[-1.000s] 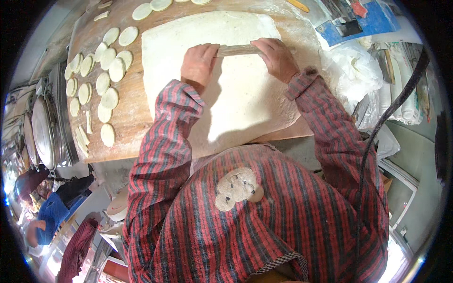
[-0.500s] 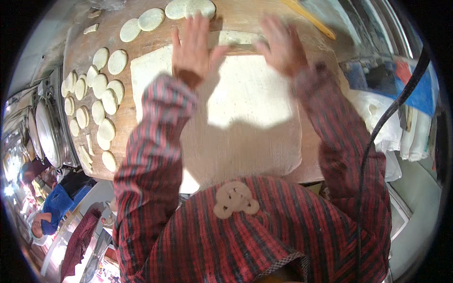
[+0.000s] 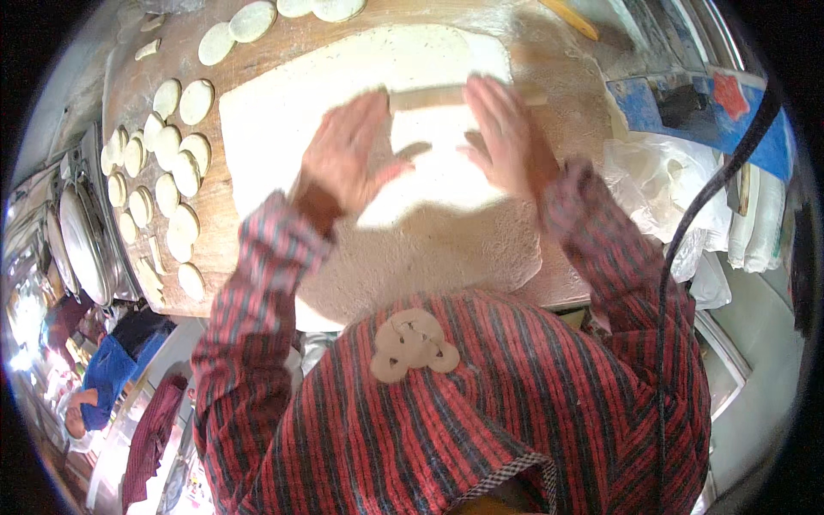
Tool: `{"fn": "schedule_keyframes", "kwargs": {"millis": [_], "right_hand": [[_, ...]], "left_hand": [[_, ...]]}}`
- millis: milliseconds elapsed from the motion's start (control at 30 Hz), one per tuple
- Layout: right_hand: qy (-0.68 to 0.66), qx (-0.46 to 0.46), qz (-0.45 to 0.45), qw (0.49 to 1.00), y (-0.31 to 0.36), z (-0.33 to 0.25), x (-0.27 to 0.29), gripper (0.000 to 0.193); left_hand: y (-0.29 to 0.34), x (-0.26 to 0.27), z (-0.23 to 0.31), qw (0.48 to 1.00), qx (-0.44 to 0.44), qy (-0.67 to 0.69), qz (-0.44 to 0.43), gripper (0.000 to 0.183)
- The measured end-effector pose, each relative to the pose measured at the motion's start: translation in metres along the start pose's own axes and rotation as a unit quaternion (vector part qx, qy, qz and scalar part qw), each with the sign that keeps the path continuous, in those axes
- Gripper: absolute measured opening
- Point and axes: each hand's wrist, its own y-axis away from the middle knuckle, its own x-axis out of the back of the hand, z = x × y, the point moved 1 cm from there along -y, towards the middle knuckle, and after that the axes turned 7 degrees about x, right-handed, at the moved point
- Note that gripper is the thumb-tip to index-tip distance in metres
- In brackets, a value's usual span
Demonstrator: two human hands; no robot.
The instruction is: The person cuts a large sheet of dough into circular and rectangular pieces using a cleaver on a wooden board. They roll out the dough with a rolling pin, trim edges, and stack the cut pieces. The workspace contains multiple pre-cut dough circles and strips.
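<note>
Rolling pin (image 3: 428,98) lying crosswise on dough sheet (image 3: 296,94), long axis running left-right between left hand (image 3: 348,156) and right hand (image 3: 508,137), neither clearly nearer. Both holding flat, open, not clasping; contact blurring, cannot tell.

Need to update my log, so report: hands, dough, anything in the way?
Left hand, right hand open, blurred at the rolling pin; contact unclear. Dough sheet flat on the board. Dough rounds left, apart from sheet; nothing seen in the way.
</note>
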Motion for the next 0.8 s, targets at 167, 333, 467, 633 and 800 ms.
{"fn": "schedule_keyframes", "kwargs": {"millis": [167,333,467,633,800], "right_hand": [[-0.014,-0.018,0.056,0.998,0.017,0.023,-0.024,0.053],[-0.025,0.034,0.068,0.997,0.095,-0.027,-0.043,0.052],[-0.059,-0.039,-0.073,0.995,0.149,-0.109,0.02,0.056],[-0.122,-0.081,0.081,0.986,0.116,-0.091,0.033,0.049],[-0.063,-0.045,0.017,0.997,0.167,-0.105,-0.007,0.06]], "left_hand": [[0.014,-0.035,-0.01,0.989,0.137,-0.006,-0.058,0.084],[0.099,-0.049,0.046,0.99,0.055,-0.105,-0.074,0.081],[0.143,-0.003,0.111,0.978,0.012,0.171,-0.118,0.073],[0.127,-0.015,0.099,0.973,0.093,0.078,-0.196,0.082],[0.163,-0.03,0.119,0.952,0.086,0.013,-0.293,0.085]]}}
